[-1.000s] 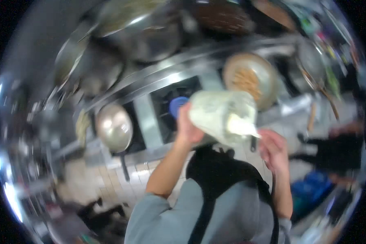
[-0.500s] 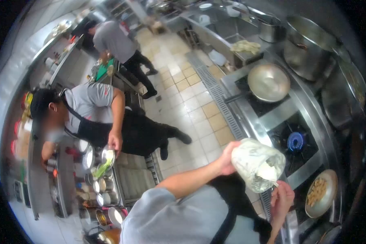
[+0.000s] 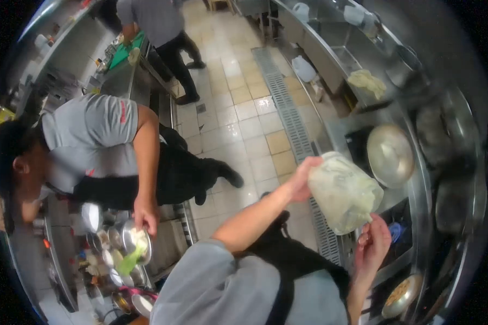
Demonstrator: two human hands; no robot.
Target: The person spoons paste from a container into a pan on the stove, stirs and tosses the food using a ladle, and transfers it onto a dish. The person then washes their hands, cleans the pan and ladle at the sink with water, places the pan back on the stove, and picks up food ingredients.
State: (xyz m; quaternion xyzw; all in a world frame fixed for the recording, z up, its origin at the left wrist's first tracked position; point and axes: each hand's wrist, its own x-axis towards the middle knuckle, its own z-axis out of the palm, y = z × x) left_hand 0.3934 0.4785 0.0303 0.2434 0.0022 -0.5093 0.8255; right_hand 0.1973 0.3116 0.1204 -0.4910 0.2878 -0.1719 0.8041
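A pale, cloudy plastic bag, rounded and full-looking, is held up in front of my body. What it contains is whitish and too blurred to name. My left hand grips its closed-looking left end, thumb on top. At the lower right corner, my right hand has its fingers curled and pinches the edge of the bag. Past my right hand lies the stove, with a lit blue burner partly hidden behind that hand.
A pan sits on the stove; another pan holds browned pieces. At left a co-worker holds a metal bowl with greens. Another person stands by a green cutting board. A floor grate runs alongside the stove.
My view has turned, so the stove and pans sit farther right. The bag's mouth has tipped away from view. Both hands stay on it. The co-worker's bowl now shows more openly.
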